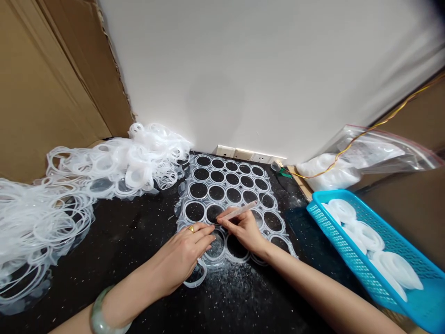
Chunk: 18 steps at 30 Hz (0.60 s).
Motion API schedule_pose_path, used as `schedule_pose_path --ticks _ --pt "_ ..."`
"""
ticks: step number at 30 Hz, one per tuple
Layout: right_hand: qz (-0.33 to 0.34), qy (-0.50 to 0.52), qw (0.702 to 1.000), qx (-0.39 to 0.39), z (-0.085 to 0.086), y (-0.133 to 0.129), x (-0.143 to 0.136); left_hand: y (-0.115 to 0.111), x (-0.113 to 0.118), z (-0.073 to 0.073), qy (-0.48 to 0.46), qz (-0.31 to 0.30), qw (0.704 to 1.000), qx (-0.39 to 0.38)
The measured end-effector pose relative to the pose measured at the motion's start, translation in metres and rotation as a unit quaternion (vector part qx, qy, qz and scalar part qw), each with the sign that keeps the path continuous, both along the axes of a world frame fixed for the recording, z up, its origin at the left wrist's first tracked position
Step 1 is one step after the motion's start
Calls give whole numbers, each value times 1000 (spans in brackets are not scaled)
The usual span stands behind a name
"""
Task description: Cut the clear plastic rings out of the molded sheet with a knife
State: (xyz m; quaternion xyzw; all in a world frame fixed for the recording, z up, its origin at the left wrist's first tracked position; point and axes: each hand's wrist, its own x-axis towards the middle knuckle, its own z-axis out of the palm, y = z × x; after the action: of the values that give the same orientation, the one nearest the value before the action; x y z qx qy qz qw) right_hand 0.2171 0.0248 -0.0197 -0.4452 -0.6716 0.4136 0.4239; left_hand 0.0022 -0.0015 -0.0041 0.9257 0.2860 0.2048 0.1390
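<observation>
A translucent white sheet (225, 184) with rows of round holes, each edged by a ring, lies on the dark worktop. My right hand (246, 229) grips a slim white pen-shaped tool (239, 211) like a pencil, its tip low at a ring near the front of the sheet. Which kind of tool it is, I cannot make out. My left hand (193, 243) rests on the front left of the sheet, fingers stretched toward that tip; its thumb is hidden. A loose-looking ring edge (199, 280) sticks out below the left hand.
Heaps of translucent ring scraps (52, 218) cover the left side, beside a cardboard box (52, 83). On the right stands a blue basket (333, 232) holding white discs (365, 236). Behind it lie a clear plastic bag (375, 148) and a yellow-red wire (382, 123). A socket strip (243, 153) lines the wall.
</observation>
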Motion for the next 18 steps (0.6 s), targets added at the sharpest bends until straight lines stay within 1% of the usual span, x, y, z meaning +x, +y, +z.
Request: schedule_pose_path --ticks 3,7,14,18 --pt "-1 -2 1000 4 0 1 0 0 0 0 -7 2 1000 -3" --pt "5 -34 998 46 2 2 1 0 0 2 -9 4 1000 2" --pt "48 -71 986 140 5 1 3 1 2 2 -10 -1 1000 -11" --pt "77 -120 976 165 5 0 5 2 2 1 -20 8 1000 -16"
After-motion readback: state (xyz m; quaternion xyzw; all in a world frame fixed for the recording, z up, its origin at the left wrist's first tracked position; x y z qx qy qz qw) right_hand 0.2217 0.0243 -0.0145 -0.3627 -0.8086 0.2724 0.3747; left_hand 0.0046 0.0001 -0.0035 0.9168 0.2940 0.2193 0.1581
